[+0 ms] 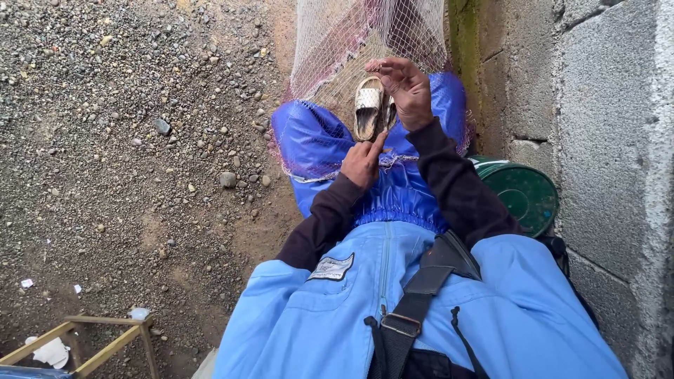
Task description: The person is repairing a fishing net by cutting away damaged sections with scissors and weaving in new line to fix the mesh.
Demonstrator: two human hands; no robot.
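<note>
While the net (365, 42) drapes from twelve o'clock down over the person's blue-clad knees, both hands work its mesh at the middle of the view. The right hand (405, 90), at about one o'clock from centre, is raised with fingers (385, 67) loosely curled, pinching net strands; what else it grips, I cannot tell. The left hand (364, 163), just below at six o'clock of the right, is closed to a narrow fist on the lap, forefinger pointing up, pressing the net's edge against the blue trousers (316, 144). Between the hands, under the mesh, a woven sandal (367, 107) shows on one foot. At three o'clock sits a green bucket (526, 193) beside a block wall (604, 105). Gravel (126, 126) fills nine o'clock, and a wooden frame (105, 337) stands at seven o'clock.
</note>
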